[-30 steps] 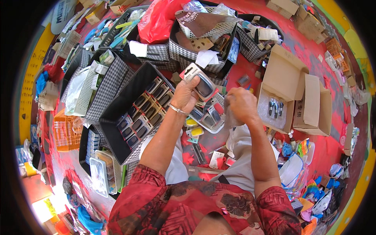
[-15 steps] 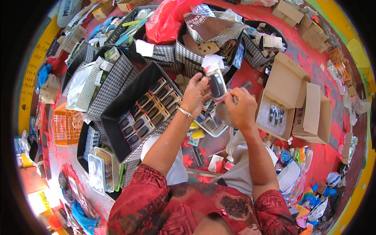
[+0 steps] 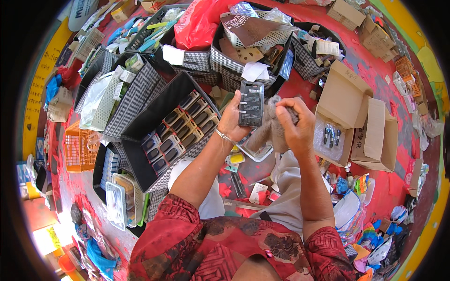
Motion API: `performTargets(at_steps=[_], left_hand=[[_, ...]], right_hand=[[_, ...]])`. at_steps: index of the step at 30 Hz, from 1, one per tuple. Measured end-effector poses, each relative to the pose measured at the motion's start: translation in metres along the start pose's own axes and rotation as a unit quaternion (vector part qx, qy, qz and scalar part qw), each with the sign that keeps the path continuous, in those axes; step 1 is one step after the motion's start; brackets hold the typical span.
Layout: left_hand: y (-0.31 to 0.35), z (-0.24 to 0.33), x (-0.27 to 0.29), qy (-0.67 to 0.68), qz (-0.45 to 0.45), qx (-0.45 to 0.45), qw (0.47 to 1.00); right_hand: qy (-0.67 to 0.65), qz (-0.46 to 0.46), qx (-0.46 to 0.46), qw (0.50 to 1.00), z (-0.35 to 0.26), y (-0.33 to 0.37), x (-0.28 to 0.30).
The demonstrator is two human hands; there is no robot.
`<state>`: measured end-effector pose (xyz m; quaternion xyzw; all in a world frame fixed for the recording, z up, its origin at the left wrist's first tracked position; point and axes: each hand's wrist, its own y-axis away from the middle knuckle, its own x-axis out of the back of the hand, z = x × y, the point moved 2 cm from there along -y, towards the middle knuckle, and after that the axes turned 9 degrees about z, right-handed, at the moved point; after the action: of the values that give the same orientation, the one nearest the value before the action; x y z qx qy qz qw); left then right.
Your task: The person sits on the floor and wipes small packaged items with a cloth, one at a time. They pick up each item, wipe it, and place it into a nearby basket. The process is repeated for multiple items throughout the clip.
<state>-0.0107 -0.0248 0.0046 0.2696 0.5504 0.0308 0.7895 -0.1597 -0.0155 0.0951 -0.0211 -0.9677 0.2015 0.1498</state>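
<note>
My left hand [image 3: 233, 122] is closed around the edge of a small flat black package [image 3: 251, 107], its printed back turned up. In my right hand [image 3: 298, 126], a crumpled grey-brown fluffy cloth [image 3: 271, 122] is pinched, hanging down beside the package. Whether the cloth touches the package I cannot tell. Just left of my left forearm, a tilted black bin [image 3: 150, 108] with a houndstooth outside holds rows of packages [image 3: 180, 125] with dark oval items. Below my hands lies a clear plastic tray [image 3: 259, 154], partly hidden by the cloth and my left hand.
Patterned bins full of goods stand ahead, one with a red plastic bag [image 3: 199, 25]. At right is an open cardboard box [image 3: 344, 100] with dark brushes in bubble wrap. An orange basket [image 3: 79, 152] is at left. Loose items lie on the red floor around my legs.
The package has turned over, from its front with a dark oval item to its printed back. My right hand has moved slightly away from it, and more of the cloth shows.
</note>
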Motion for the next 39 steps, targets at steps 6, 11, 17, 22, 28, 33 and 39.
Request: performTargets(at_steps=[6,11,17,22,28,33,39], left_hand=[[0.006,-0.011,-0.001,-0.078,0.011,0.068,0.995],[0.014,-0.024,-0.007,-0.207,0.023,-0.056,0.976],[0.014,-0.022,-0.005,-0.178,0.036,0.028,0.983],[0.0,-0.019,0.011,-0.042,0.054,-0.064,0.996],[0.0,0.018,0.017,-0.051,-0.001,-0.064,0.997],[0.004,0.004,0.003,-0.065,0.05,-0.027,0.996],[0.006,-0.027,-0.005,-0.118,0.08,0.024,0.989]], right_hand=[[0.181,-0.074,0.22,0.956,0.014,0.019,-0.048],[0.338,0.106,0.114,0.928,0.054,-0.016,-0.016],[0.101,0.171,0.098,0.975,0.05,-0.037,-0.006],[0.115,-0.001,0.073,0.991,0.042,0.0,-0.059],[0.025,-0.166,0.062,0.984,0.018,0.024,-0.044],[-0.108,0.028,-0.139,0.984,0.03,-0.016,0.007],[0.088,0.131,0.034,0.987,0.04,-0.018,-0.023]])
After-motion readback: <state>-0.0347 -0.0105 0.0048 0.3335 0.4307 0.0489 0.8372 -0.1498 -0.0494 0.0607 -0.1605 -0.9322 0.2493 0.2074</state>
